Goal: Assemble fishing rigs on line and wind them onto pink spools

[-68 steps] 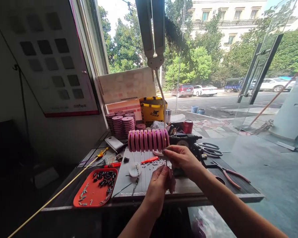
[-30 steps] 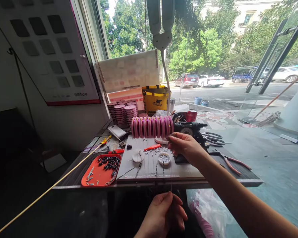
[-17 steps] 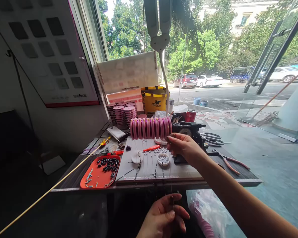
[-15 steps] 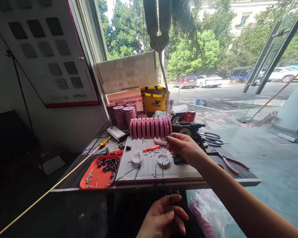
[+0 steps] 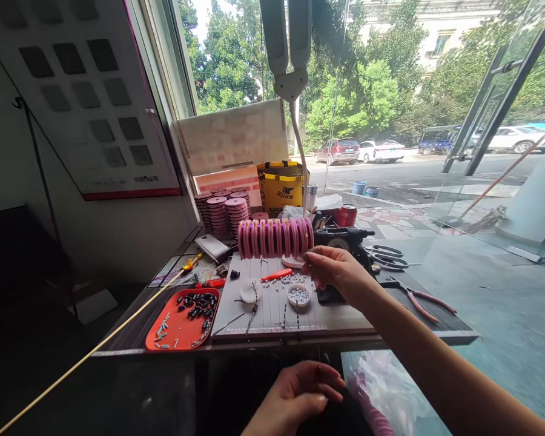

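Note:
A row of pink spools [image 5: 276, 237] stands over the white board [image 5: 336, 319], with thin lines hanging down from it. My right hand [image 5: 338, 269] is at the row's lower right end, thumb and fingers pinched together; what lies between them is too small to make out. Below the table's front edge, my left hand [image 5: 295, 396] is open, thumb apart from its loosely bent fingers, and nothing visible is in it. A small round dish of pale beads [image 5: 298, 295] sits on the board between the hands. Left of it are a white disc [image 5: 251, 292] and dark-striped line pieces.
An orange tray [image 5: 152, 339] with black parts and metal tubes lies at the left. Pliers [image 5: 429, 306] and scissors [image 5: 390, 257] lie right. Behind are stacked pink spools [image 5: 218, 215], a yellow bag [image 5: 281, 188] and a red can [image 5: 347, 215]. A yellow rod [image 5: 95, 348] slants across the left.
My left hand has opened from a pinch and lowered slightly. My right hand stays at the right end of the spool row. The view has shifted slightly.

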